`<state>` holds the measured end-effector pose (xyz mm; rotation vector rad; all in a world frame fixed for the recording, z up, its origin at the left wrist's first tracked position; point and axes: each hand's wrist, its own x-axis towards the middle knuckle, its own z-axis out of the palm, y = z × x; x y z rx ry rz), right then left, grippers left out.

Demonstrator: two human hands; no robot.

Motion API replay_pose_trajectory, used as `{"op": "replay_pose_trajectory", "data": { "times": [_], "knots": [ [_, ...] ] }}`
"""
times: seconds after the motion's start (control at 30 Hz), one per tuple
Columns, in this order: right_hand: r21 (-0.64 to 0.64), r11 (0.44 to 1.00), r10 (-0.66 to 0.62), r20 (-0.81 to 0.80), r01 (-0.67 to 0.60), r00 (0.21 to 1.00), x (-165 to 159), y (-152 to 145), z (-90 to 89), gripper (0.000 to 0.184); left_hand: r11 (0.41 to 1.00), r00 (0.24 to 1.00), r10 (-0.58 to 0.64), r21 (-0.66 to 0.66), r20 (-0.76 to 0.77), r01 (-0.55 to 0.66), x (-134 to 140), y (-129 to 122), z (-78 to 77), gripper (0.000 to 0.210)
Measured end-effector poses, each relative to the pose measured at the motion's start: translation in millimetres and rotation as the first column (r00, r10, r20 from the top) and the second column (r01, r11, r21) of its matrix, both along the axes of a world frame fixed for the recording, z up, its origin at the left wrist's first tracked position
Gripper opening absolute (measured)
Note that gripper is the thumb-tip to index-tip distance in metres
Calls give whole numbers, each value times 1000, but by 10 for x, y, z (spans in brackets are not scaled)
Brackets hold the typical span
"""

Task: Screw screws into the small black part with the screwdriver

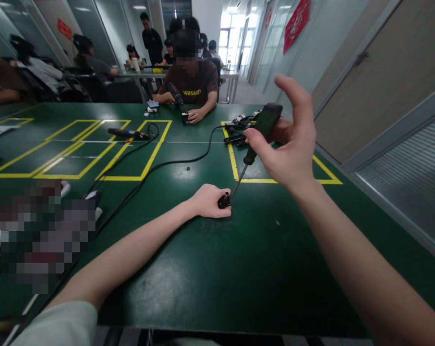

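Near the middle of the green table point(203, 269), my left hand point(209, 201) is closed round a small black part point(223, 201) and rests low over the surface. My right hand point(293, 144) grips a screwdriver point(263, 129) by its dark handle between thumb and fingers, with one finger lifted away. The screwdriver slants down to the left, and its thin metal shaft reaches the right side of the black part. Whether the tip sits in a screw is too small to tell.
Black parts and cables point(239, 126) lie beyond my right hand inside yellow tape. A corded black tool point(127, 133) rests at the left, its cable point(156, 166) crossing the table. Opposite, a person point(188, 81) handles a power tool point(176, 93). Blurred objects point(59, 235) lie near my left arm.
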<state>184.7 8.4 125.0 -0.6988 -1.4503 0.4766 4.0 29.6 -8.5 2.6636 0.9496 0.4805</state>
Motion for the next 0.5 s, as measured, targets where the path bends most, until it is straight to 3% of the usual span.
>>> {"op": "replay_pose_trajectory", "data": {
  "times": [0.1, 0.2, 0.3, 0.5],
  "knots": [
    [28, 999, -43, 16, 43, 999, -12, 2, 5, 34, 1000, 1000, 1, -1, 6, -1, -2, 0, -1, 20],
    [47, 997, -65, -23, 66, 998, -44, 19, 28, 22, 1000, 1000, 0, 3, 4, 0, -5, 1, -4, 21],
    [25, 1000, -3, -60, 4, 998, -91, 17, 53, 21, 1000, 1000, 4, 8, 4, -4, -2, 2, -3, 20],
    [-72, 957, 259, -233, -283, 937, -214, -59, 39, 32, 1000, 1000, 5, 1, -13, -5, 13, -6, 4, 19]
  ]
}}
